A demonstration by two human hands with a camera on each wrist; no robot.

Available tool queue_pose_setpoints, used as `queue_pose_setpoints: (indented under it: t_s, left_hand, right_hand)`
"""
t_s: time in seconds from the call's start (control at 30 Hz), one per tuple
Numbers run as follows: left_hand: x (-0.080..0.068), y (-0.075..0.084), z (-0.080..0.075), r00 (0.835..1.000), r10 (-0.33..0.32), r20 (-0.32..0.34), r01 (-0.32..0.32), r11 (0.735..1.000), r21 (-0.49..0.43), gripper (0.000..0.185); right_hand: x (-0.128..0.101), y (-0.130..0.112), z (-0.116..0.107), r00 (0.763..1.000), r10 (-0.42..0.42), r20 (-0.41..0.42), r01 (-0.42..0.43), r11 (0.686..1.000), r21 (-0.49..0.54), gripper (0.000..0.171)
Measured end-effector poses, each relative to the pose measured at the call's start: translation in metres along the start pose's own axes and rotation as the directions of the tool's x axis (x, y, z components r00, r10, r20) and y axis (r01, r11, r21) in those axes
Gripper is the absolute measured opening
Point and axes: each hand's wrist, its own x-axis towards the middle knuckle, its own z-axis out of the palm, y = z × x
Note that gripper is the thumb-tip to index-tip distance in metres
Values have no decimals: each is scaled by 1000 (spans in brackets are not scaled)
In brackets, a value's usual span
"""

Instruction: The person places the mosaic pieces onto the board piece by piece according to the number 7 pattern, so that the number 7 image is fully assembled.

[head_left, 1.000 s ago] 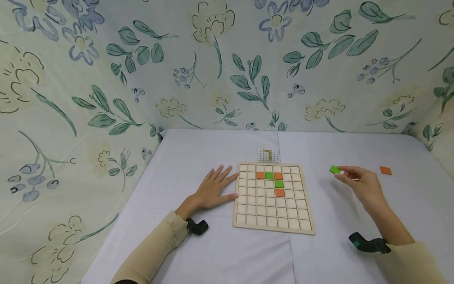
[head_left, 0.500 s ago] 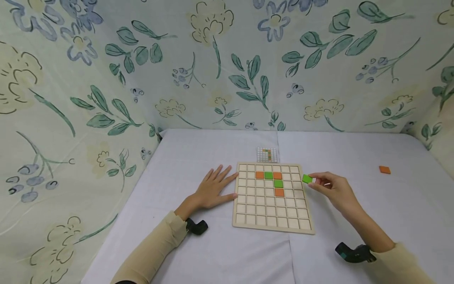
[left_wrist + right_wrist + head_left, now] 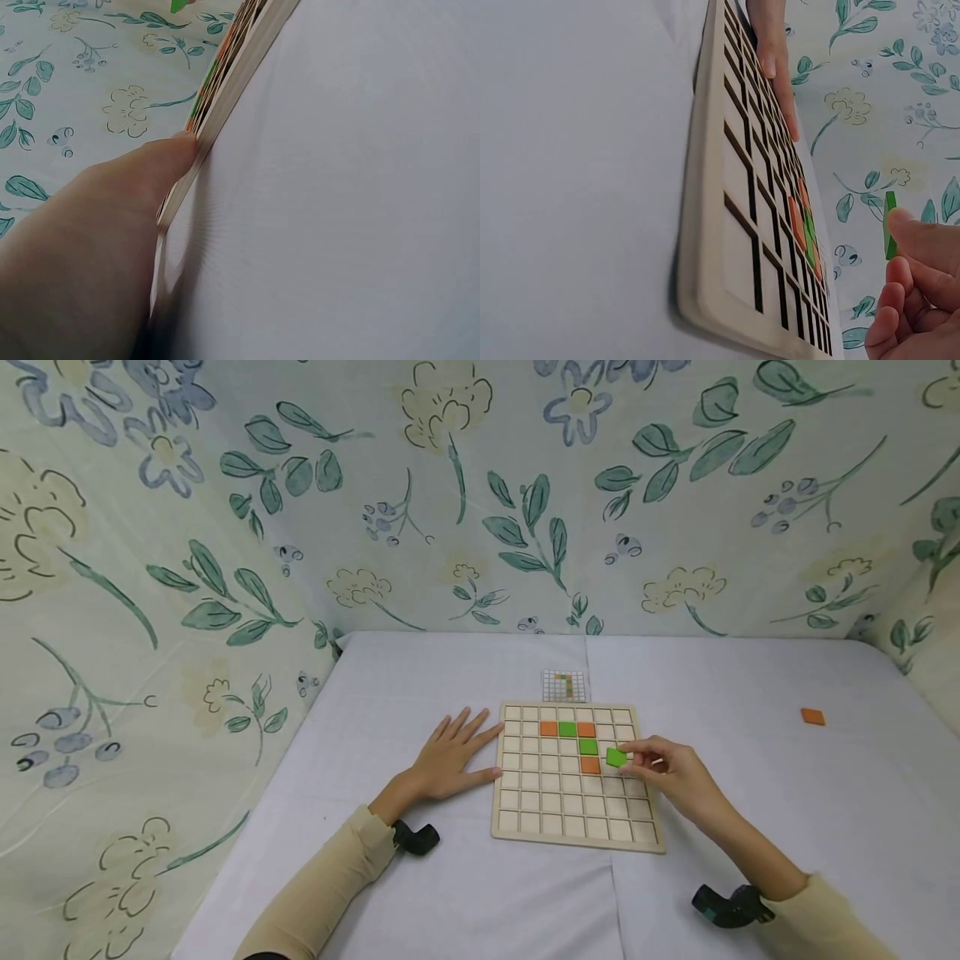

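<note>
A wooden grid board [image 3: 540, 832] lies on the table, several orange and green square tiles set in its cells as a row with a column running down from its right end. My right hand [image 3: 675, 777] pinches a green tile [image 3: 617, 757] between thumb and fingers, over the right part of the board. In the right wrist view that tile [image 3: 890, 225] is seen edge-on, raised off the board. With fingers spread, my left hand [image 3: 446, 760] rests at the board's left edge; in the left wrist view its thumb [image 3: 176, 154] touches the board's side.
A small card with a printed coloured grid pattern [image 3: 564, 686] lies just behind the board. One loose orange tile [image 3: 813, 717] is on the white tablecloth [image 3: 420, 902] at the far right. Floral fabric [image 3: 420, 527] hangs behind and at the sides.
My right hand has carried the green tile leftward from the table's right side to over the board. The left hand has stayed in place at the board's edge.
</note>
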Motion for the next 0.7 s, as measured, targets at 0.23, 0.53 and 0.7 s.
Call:
queue_pose_setpoints:
  t_s: [0.23, 0.53, 0.7]
  left_hand:
    - [0, 0, 1, 1000, 6, -5, -6, 1000, 5, 81]
    - [0, 0, 1, 1000, 6, -1, -6, 1000, 11, 81]
    - [1, 0, 1, 1000, 4, -3, -4, 1000, 13, 80]
  right_hand:
    - [-1, 0, 12, 998, -6, 57, 5, 1000, 16, 28]
    - [-1, 6, 20, 992, -43, 117, 36, 998, 56, 28]
    - [0, 10, 25, 990, -40, 136, 36, 999, 29, 27]
